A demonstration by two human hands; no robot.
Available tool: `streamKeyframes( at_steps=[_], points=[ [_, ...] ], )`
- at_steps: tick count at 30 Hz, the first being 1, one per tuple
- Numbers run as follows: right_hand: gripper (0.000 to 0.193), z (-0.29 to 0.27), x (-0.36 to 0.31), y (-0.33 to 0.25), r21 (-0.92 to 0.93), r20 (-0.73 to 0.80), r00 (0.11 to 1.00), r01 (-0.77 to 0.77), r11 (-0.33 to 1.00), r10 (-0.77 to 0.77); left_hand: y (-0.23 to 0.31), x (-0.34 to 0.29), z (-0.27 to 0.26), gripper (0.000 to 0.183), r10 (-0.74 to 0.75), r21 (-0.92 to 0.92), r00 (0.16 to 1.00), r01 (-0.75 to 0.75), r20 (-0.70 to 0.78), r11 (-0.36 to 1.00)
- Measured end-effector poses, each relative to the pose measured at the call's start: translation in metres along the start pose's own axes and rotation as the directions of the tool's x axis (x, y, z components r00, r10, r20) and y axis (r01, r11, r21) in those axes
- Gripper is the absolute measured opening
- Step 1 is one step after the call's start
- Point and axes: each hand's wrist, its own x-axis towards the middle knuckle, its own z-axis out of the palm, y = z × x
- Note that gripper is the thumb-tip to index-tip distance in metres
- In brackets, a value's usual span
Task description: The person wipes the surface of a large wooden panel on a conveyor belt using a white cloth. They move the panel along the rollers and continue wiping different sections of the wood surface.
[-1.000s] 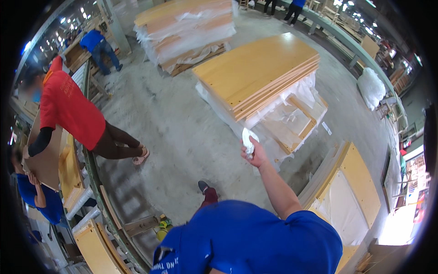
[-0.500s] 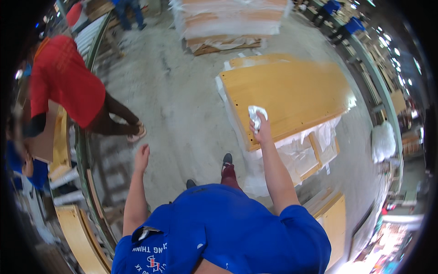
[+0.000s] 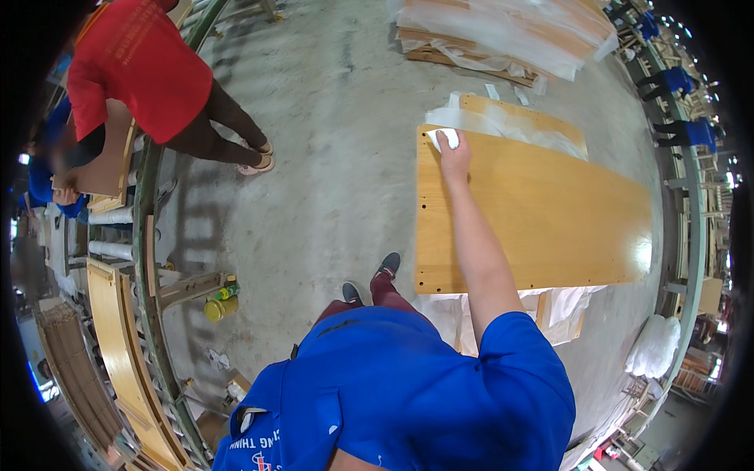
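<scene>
Right arm (image 3: pixel 481 251) stretched forward, elbow nearly straight; right grip (image 3: pixel 454 155) curled.

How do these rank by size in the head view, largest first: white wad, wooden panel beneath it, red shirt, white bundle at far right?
1. Wooden panel
2. Red shirt
3. White bundle
4. White wad, partly covered by the right hand

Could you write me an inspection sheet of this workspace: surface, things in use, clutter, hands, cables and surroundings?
Surface: broad yellowish wooden panel with holes along its edges; white wrapping shows below its near edge.
Job's things: white wad at the panel's far left corner.
Clutter: yellow container and green bottle at left; white bundle at right.
Hands: right hand grips the white wad; left hand not in view.
Cables: nothing seen.
Surroundings: person in red at left; wrapped stack ahead.
</scene>
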Motion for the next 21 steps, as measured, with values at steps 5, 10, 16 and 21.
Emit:
streamKeyframes(
  at_steps=[5,10,16,21],
  points=[
    [0.042,0.007,0.0,-0.005,-0.18,0.073,0.997,-0.012,0.984,0.025,-0.001,0.003,0.008,0.043,-0.03,-0.16,0.999,0.024,-0.041,0.987],
    [0.042,0.004,0.002,-0.007,-0.302,0.09,0.996,0.025,0.953,0.002,0.046,0.052,-0.021,0.04,0.188,-0.336,0.945,-0.274,-0.266,0.901],
    [0.04,0.008,0.001,-0.006,-0.378,0.098,0.995,0.024,0.925,0.014,0.075,0.067,-0.026,0.037,0.246,-0.396,0.921,-0.356,-0.304,0.846],
    [0.04,0.004,-0.005,-0.006,-0.385,0.075,0.997,0.008,0.923,0.023,0.04,0.051,-0.009,0.037,0.198,-0.284,0.965,-0.241,-0.171,0.928]
  ],
)
